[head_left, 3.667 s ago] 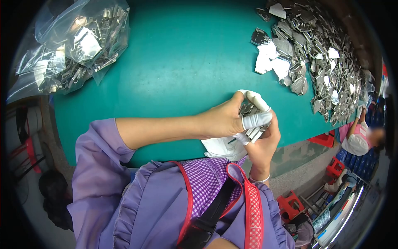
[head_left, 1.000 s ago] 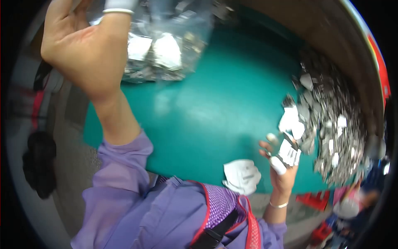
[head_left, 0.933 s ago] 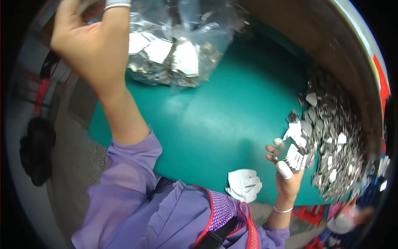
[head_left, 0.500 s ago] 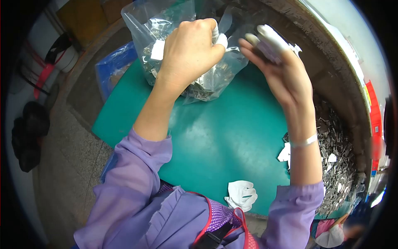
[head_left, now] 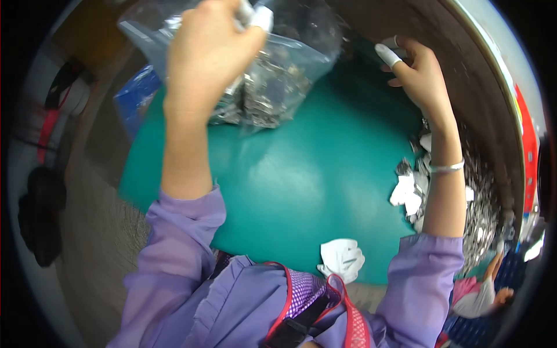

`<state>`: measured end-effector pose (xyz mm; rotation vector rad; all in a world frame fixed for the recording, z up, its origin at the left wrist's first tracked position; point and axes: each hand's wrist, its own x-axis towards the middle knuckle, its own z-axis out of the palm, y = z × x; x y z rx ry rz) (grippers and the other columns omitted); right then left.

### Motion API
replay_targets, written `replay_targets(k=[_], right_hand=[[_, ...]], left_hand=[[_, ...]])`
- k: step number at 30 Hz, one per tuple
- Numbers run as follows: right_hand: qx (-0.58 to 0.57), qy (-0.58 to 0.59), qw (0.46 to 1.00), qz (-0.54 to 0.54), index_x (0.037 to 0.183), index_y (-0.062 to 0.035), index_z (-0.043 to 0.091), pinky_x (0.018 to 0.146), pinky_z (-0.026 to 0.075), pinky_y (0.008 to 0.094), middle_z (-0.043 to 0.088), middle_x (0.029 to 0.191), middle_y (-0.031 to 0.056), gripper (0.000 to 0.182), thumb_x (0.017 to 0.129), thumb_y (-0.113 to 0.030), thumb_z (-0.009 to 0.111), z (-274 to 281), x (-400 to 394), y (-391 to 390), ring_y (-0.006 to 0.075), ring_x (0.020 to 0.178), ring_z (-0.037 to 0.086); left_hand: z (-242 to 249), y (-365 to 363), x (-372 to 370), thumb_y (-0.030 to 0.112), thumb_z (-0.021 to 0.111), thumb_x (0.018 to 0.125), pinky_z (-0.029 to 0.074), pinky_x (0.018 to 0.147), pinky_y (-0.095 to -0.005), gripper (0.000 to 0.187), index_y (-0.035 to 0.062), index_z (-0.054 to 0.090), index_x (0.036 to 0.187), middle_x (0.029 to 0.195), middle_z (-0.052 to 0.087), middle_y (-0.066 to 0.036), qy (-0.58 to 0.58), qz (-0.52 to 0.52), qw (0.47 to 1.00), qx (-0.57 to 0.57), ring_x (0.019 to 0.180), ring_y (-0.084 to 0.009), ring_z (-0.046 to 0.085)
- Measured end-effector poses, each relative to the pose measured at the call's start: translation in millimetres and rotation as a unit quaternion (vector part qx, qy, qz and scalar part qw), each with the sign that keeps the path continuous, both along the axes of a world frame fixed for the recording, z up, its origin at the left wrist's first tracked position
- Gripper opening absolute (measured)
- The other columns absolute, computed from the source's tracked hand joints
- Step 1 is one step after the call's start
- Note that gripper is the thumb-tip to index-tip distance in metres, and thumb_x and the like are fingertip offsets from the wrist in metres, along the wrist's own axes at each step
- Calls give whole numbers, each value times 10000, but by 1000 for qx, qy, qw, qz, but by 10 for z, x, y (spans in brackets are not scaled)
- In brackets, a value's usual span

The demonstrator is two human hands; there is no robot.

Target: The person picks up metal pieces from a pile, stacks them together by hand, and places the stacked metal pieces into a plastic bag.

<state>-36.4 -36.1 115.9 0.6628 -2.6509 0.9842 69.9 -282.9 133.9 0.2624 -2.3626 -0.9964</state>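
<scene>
My left hand point(head_left: 212, 49) is closed at the upper part of a clear plastic bag point(head_left: 316, 55), with white covers on its fingertips. Its fingers curl away from me, so their grip on the plastic is partly hidden. Small shiny metallic pieces point(head_left: 272, 95) fill the lower part of the bag, which stands on a green tabletop point(head_left: 290, 174). Off to the right, my right hand point(head_left: 423, 75) hangs clear of the bag, fingers loosely bent and thumb apart. White covers sit on its thumb and a finger; nothing shows in it.
A heap of dark and silvery pieces point(head_left: 481, 214) lies along the right side, with white scraps point(head_left: 404, 191) at its edge. A white glove point(head_left: 342, 259) rests near the table's front edge. A blue plastic-lined container point(head_left: 137, 95) stands left. Another person point(head_left: 478, 296) is at lower right.
My left hand has moved up and left in view, and the bag appears farther left. My right hand has shifted right and turned, its outstretched fingers now bent.
</scene>
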Motion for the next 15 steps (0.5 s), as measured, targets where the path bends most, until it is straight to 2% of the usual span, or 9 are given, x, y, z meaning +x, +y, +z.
replay_targets(k=[1, 2, 3, 4, 7, 9, 10, 12, 15], right_hand=[[25, -16, 998, -48, 1044, 49, 622, 659, 519, 319, 667, 935, 204, 409, 825, -294, 653, -127, -62, 293, 215, 712, 664], [92, -27, 992, -85, 1072, 57, 607, 704, 515, 340, 653, 978, 224, 437, 830, -305, 643, -253, -87, 584, 265, 786, 662], [158, -39, 979, -120, 1099, 64, 592, 748, 511, 361, 639, 1022, 245, 465, 834, -316, 634, -398, -88, 884, 315, 860, 660], [240, -16, 961, -139, 1112, 74, 577, 813, 493, 392, 626, 1033, 264, 512, 837, -354, 633, -594, -53, 1202, 378, 967, 617], [317, -247, 889, -219, 1031, 61, 612, 838, 470, 419, 626, 992, 272, 592, 805, -485, 650, -888, 445, 1477, 384, 949, 607], [309, -133, 926, -170, 1085, 10, 583, 910, 424, 443, 601, 1017, 223, 510, 752, -352, 718, -1293, 873, 1678, 365, 1009, 563], [246, -194, 931, -186, 1091, 20, 569, 952, 382, 480, 593, 1030, 222, 489, 759, -307, 719, -1132, 1127, 1458, 381, 1069, 537], [220, 42, 966, -127, 1077, 26, 559, 976, 347, 507, 584, 1020, 214, 460, 753, -255, 725, -1441, 1453, 1553, 406, 1163, 468], [167, 65, 974, -137, 1072, 17, 565, 956, 359, 503, 576, 1053, 178, 483, 693, -215, 753, -1402, 1820, 1453, 404, 1215, 416]], left_hand=[[59, 92, 55, 216, 668, 817, 422, 455, -280, 314, -53, 575, 685, 535, 585, -158, 16, 16, 1000, 9, 492, -145, 610], [87, 162, 34, 182, 690, 809, 406, 440, -242, 258, -39, 590, 721, 551, 606, -116, 13, 69, 997, 9, 482, -104, 594], [-255, -208, -102, 122, 608, 770, 379, 455, -225, 169, 10, 640, 894, 601, 621, -51, 75, 4, 991, -109, 487, -61, 515], [-303, -253, -139, 107, 614, 783, 350, 469, -190, 213, 27, 646, 977, 664, 628, -26, 145, -23, 985, -91, 530, -28, 476], [-230, 129, -64, 94, 699, 812, 386, 530, -153, 192, 25, 669, 989, 749, 654, -12, 277, -17, 961, -18, 615, -16, 532], [-306, 344, -53, 66, 707, 802, 442, 602, -164, 183, 24, 674, 977, 815, 668, -24, 334, -145, 931, 7, 717, -45, 592], [-336, 502, -19, 61, 712, 789, 458, 628, -195, 194, 31, 672, 977, 875, 672, -30, 309, -195, 930, -28, 766, -71, 608], [-499, 785, -49, 117, 737, 760, 475, 655, -240, 250, 79, 666, 998, 899, 673, -23, 225, -300, 923, -83, 788, -110, 630], [-1009, 1324, -123, 128, 736, 734, 501, 735, -306, 348, 76, 615, 1056, 1013, 637, -71, 131, -438, 884, -103, 888, -211, 624]])
